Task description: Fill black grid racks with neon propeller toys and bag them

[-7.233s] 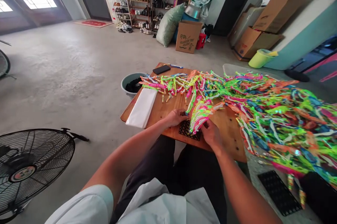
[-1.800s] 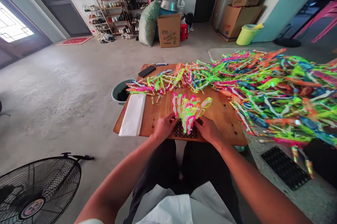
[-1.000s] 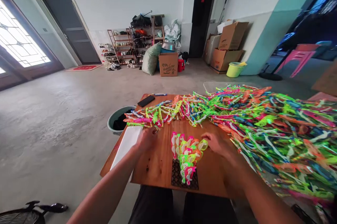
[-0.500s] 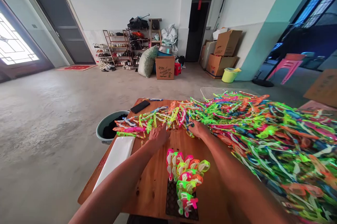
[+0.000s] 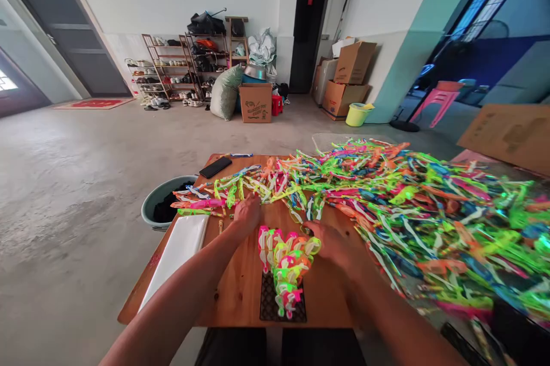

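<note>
Several colourful plastic pieces with white strips form a large pile [image 5: 395, 200] on the right, spreading onto the wooden table [image 5: 236, 291]. My left hand [image 5: 248, 211] rests at the near edge of the loose pieces; its fingertips are hard to make out. Nearer to me on the right, my right hand [image 5: 318, 234] is over the wood with its fingers bent, close to a small dark item whose hold is unclear. Between my forearms, a dark textured tray [image 5: 268, 306] bears upright pink, green, yellow and orange pieces [image 5: 287, 260].
A white stack of sheets [image 5: 176, 254] lies on the table's left side. A black phone [image 5: 215, 167] is at the far left corner. Beside the table stands a basin [image 5: 148, 205] with dark contents. Cartons [image 5: 256, 103] and shoe racks line the back wall.
The view has turned to the right. My right hand has drawn back from the loose pieces toward the tray. My left hand remains by the pieces.
</note>
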{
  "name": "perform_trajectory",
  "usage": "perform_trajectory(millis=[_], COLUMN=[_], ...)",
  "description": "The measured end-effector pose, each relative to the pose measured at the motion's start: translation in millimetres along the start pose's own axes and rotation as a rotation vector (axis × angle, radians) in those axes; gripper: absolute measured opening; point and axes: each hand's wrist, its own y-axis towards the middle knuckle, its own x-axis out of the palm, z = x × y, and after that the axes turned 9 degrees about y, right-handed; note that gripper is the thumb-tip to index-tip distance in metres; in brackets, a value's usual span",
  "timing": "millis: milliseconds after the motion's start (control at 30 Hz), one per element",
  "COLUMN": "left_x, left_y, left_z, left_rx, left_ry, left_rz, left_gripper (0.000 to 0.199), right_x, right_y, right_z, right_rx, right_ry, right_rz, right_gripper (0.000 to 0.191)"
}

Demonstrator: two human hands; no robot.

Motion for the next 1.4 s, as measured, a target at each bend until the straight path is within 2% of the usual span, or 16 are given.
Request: perform_trajectory(millis=[133, 200, 267, 333, 400, 467, 533, 600, 700, 800, 933, 1033, 1100, 1167, 1300, 1400], left_x=[-13.0, -13.4, -9.2, -2.6, 3.3, 6.3, 5.8, 2.7, -2.6, -5.2, -4.7, -3.8, -4.0, -5.6, -11.5, -14.8], left_y=[-39.5, -64.9, -94.3, -126.7, -159.1, -187.5, -208.7, -221.9, -229.0, -227.9, -223.6, -220.7, -219.0, -217.8, -217.9, -220.2], left_z=[-6.6, -14.5, -24.2, -33.1, -38.2, -38.3, -33.8, -26.7, -15.8, -8.3, -5.8, -9.9, -14.6, -19.5, -26.1, -27.1], left_rx=[-0.003, -0.046, -0.123, -0.214, -0.28, -0.308, -0.327, -0.338, -0.343, -0.354, -0.367, -0.421, -0.462, -0.499, -0.518, -0.506], left_ry=[-0.042, -0.135, -0.307, -0.56, -0.847, -1.078, -1.22, -1.324, -1.437, -1.46, -1.395, -1.334, -1.306, -1.277, -1.225, -1.269], left_rz=[0.034, 0.064, 0.046, -0.005, -0.043, -0.08, -0.163, -0.275, -0.391, -0.386, -0.361, -0.331, -0.319, -0.311, -0.321, -0.34], left_gripper=[0.02, 0.024, 0.025, 0.027, 0.032, 0.046, 0.054, 0.053, 0.048, 0.042, 0.031, 0.025, 0.024, 0.027, 0.032, 0.031], right_x=[-0.6, 5.5, 13.1, 19.7, 24.4, 28.4, 32.9, 38.1, 45.1, 48.5, 48.2, 46.6, 45.8, 45.6, 45.9, 46.3], right_y=[-33.2, -46.0, -59.3, -74.6, -91.4, -107.5, -120.7, -129.5, -133.9, -130.0, -121.8, -119.4, -119.4, -119.7, -119.1, -117.8], right_z=[7.4, 17.6, 28.9, 37.5, 40.7, 37.7, 28.9, 15.6, -7.3, -27.3, -43.1, -48.3, -49.9, -50.3, -47.5, -43.8], right_rx=[0.013, 0.055, 0.147, 0.265, 0.357, 0.409, 0.424, 0.439, 0.437, 0.403, 0.357, 0.264, 0.218, 0.199, 0.143, 0.14], right_ry=[0.11, 0.21, 0.349, 0.548, 0.768, 0.961, 1.122, 1.247, 1.325, 1.231, 0.887, 0.567, 0.374, 0.272, 0.276, 0.408], right_rz=[0.061, 0.137, 0.243, 0.306, 0.266, 0.176, 0.117, 0.078, 0.021, -0.009, -0.039, -0.005, 0.027, 0.032, 0.014, -0.022], right_gripper=[0.028, 0.023, 0.024, 0.037, 0.041, 0.034, 0.028, 0.027, 0.026, 0.018, 0.017, 0.018, 0.017, 0.018, 0.02, 0.02])
